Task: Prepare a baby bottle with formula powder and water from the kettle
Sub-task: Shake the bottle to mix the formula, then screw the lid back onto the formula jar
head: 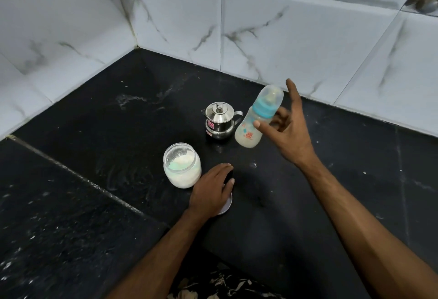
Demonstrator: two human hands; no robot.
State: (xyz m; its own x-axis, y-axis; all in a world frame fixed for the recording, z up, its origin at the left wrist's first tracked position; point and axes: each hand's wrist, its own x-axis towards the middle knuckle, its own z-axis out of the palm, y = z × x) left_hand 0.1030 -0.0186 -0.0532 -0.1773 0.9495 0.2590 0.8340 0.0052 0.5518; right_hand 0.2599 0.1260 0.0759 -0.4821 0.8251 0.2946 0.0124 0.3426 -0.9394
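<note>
Pinched bottle (pixel 258 118) loosely in right hand (pixel 288 130), tilted; left hand (pixel 212 190) lay flat over lid (pixel 226 206). Needed firmer grip for shaking.

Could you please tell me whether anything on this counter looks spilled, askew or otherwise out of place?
Pale powdery specks and smears lie scattered over the black counter, thickest behind the kettle. The powder jar stands open, with the left hand on its lid. The baby bottle tilts in the right hand.
</note>
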